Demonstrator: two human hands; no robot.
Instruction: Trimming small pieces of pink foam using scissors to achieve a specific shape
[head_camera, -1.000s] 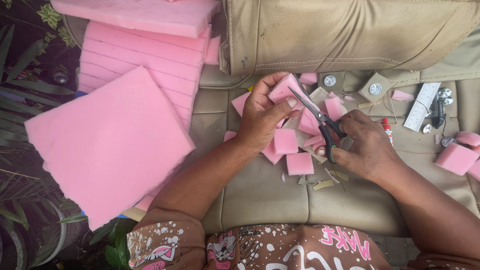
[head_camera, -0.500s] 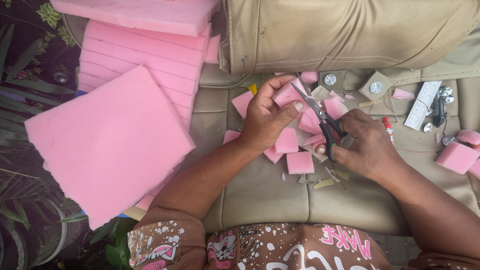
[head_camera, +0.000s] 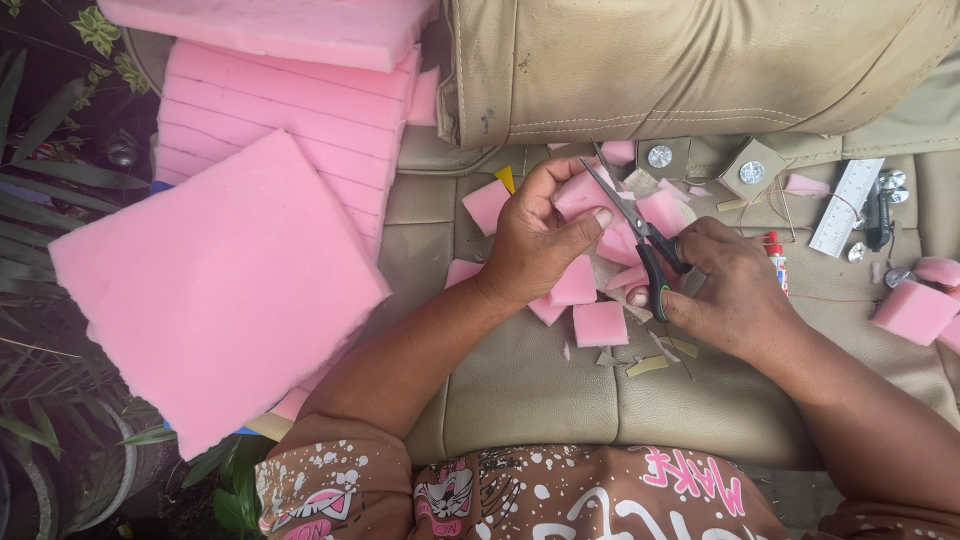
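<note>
My left hand (head_camera: 535, 240) grips a small pink foam piece (head_camera: 580, 195) between thumb and fingers, above the beige seat cushion (head_camera: 520, 390). My right hand (head_camera: 730, 290) holds black-handled scissors (head_camera: 635, 225); the blades point up and left, against the foam piece. Under and around both hands lie several cut pink foam squares (head_camera: 600, 323) and small beige scraps (head_camera: 647, 365).
A big pink foam slab (head_camera: 215, 285) and stacked foam sheets (head_camera: 290, 120) lie at the left. A beige cushion back (head_camera: 700, 60) spans the top. At the right are a white ruler (head_camera: 846, 206), a glue tube (head_camera: 777, 262), metal discs on beige squares (head_camera: 752, 172), more foam blocks (head_camera: 913, 311). Plants border the left edge.
The scissors have swung up, their blades now against the foam piece, which my left hand has turned slightly. Both hands stay in the same place.
</note>
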